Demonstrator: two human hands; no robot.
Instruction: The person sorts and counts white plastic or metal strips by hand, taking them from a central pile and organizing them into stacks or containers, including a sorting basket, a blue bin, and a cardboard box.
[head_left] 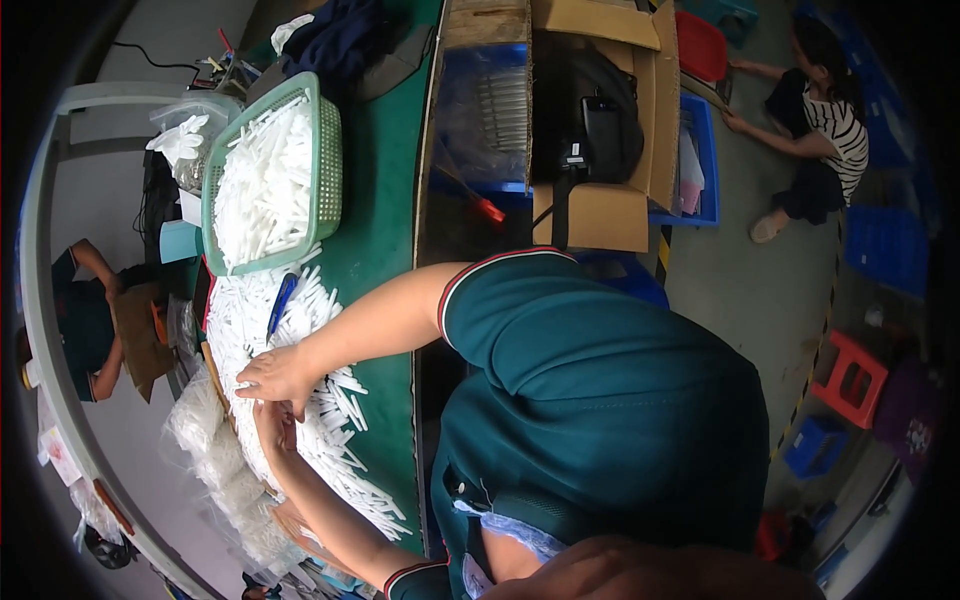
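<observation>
The loose pile of slim, white, plastic-looking sticks (335, 440) lies on the green tabletop (375, 260) beneath and around your hands, seemingly spread for easy picking. Your right hand (280, 378), fingers partly spread, meets your curled left hand (275, 425); whether either pinches a stick, I cannot tell. The blue-handled cutter (282, 305) rests on the pile, apparently within reach; beyond, the pale-green perforated plastic basket (331, 180) seems to keep more sticks contained.

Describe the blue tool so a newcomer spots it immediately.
On the green table, find the mint basket heaped with white sticks. Beside it, a slim blue tool lies on a loose pile of more sticks, the only blue thing amid white.
</observation>
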